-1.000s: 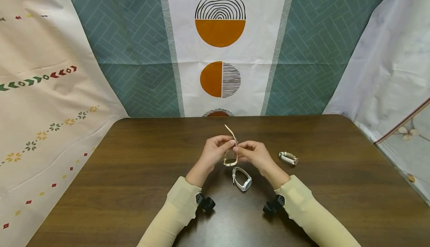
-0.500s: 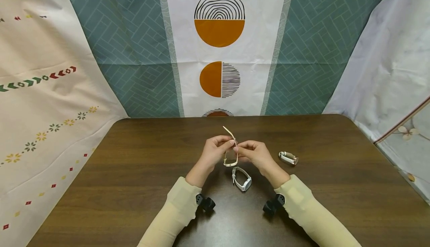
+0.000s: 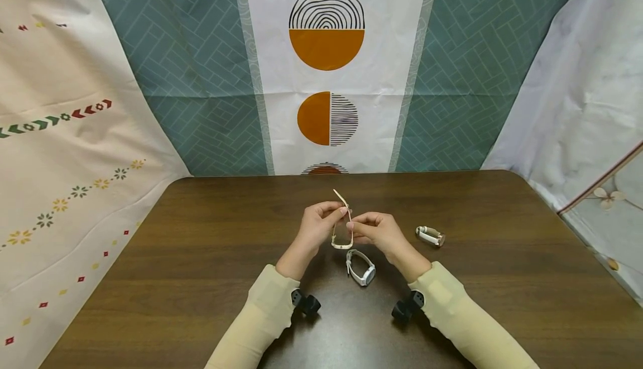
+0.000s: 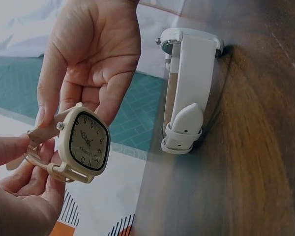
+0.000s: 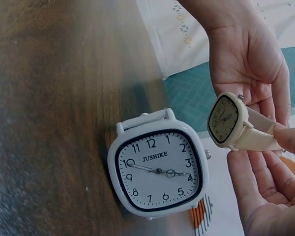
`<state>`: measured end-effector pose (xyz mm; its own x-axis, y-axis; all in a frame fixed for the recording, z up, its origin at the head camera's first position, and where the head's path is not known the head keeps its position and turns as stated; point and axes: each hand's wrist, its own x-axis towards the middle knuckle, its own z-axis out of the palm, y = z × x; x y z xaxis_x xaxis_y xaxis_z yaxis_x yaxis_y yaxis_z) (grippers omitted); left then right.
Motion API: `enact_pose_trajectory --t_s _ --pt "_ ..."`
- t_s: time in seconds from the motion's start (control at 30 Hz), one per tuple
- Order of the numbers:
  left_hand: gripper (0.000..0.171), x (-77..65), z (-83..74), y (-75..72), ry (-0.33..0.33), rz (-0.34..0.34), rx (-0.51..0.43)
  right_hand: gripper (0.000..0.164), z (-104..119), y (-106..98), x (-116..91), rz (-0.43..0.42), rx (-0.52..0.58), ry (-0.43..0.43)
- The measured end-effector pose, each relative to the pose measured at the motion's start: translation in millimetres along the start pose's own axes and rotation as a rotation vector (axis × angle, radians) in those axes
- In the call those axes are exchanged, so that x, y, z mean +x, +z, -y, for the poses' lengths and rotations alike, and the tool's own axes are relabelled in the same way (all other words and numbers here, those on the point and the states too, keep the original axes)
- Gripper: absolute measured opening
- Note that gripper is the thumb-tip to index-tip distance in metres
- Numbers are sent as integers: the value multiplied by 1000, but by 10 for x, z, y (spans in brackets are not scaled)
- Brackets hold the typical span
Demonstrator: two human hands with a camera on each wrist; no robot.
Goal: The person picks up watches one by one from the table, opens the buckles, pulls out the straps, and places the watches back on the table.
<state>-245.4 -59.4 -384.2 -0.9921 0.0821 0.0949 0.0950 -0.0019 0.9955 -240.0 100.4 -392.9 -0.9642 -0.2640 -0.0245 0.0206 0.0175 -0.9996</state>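
Both L hand [image 3: 315,225] & R hand [image 3: 380,230] pinch strap [image 5: 258,140] of cream sq. wristwatch [image 4: 90,141] over wood-grain tbl. [image 3: 201,257]; white Jushike wristwatch [image 5: 160,171] nearby.

Square-faced cream watch [image 4: 87,141], aloft, tilted

Bright head view, soft glare on tabletop [image 3: 354,335], dimmer wrist views

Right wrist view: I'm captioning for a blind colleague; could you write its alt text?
A person's left hand and right hand hold a cream watch by its strap. Nearer the camera, a white watch rests on a wooden table, facing the viewer.
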Motion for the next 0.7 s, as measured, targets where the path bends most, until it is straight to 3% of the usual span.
enact_pose_trajectory --t_s 0.7 --pt "21 11 28 22 43 -52 -18 22 20 -53 14 -10 -19 9"
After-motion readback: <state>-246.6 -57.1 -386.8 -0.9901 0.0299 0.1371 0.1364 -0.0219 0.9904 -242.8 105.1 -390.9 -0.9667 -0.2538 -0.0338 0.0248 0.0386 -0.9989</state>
